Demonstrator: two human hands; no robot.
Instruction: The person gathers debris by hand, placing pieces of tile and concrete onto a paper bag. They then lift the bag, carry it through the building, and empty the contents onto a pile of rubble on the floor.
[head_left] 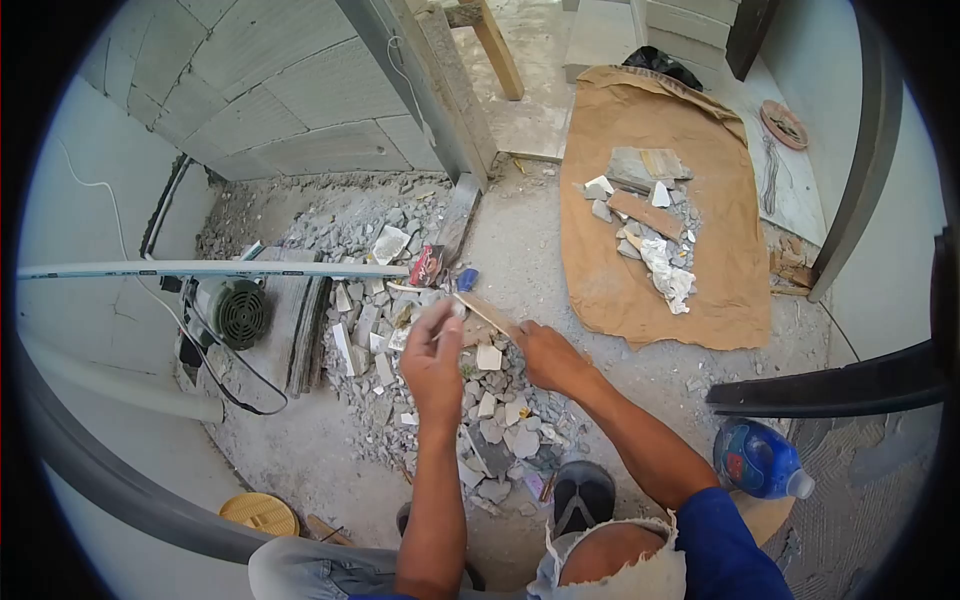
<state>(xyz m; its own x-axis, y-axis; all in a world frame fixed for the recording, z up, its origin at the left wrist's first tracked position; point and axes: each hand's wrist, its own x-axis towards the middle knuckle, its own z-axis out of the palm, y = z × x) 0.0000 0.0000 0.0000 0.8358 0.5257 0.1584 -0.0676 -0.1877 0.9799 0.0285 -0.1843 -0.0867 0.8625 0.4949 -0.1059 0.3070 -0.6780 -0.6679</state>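
My right hand is closed round one end of a thin, flat tan strip, which slants up to the left above the rubble. Near the strip's far end is my left hand, its fingers curved and partly spread; it is slightly blurred, and I see nothing held in it. Broken grey and white rubble lies on the floor beneath both hands. A red packet and a small blue object lie just beyond my left hand.
A brown paper sheet with debris is at the right. A blue bottle stands near my right arm. A green motor-like machine and a long white pipe are at the left. A yellow round lid lies lower left.
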